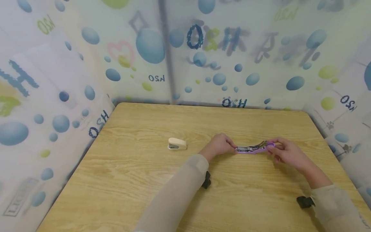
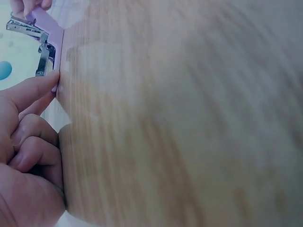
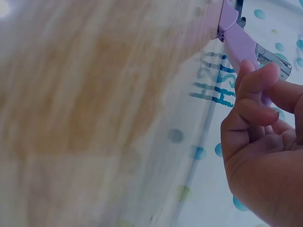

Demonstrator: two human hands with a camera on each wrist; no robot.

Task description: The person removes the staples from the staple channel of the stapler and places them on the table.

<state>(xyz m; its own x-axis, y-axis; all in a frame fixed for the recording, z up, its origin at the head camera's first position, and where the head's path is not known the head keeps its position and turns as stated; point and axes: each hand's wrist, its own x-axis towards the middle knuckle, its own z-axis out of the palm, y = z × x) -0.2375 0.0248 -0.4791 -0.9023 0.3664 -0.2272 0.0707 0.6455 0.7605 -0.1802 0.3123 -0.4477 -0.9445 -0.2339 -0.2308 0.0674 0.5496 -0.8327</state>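
A purple stapler [image 1: 246, 152], folded wide open with its metal parts bare, lies over the table between both hands. My left hand [image 1: 219, 145] pinches its left end low at the tabletop, and in the left wrist view the thumb and index finger [image 2: 35, 90] meet at that tip. The right hand [image 1: 288, 154] grips the other end, which tilts up from the wood. Seen from the right wrist, curled fingers hold the purple cover [image 3: 240, 45] beside a metal rail [image 3: 274, 60]. A cream stapler [image 1: 177, 143] sits to the left of the left hand.
The wooden table [image 1: 130, 180] reaches back to a wall covering [image 1: 185, 64] printed with blue and green dots. More of the same printed covering stands along both sides. A black strap piece [image 1: 305, 202] sticks out by the right sleeve, and another [image 1: 206, 180] by the left.
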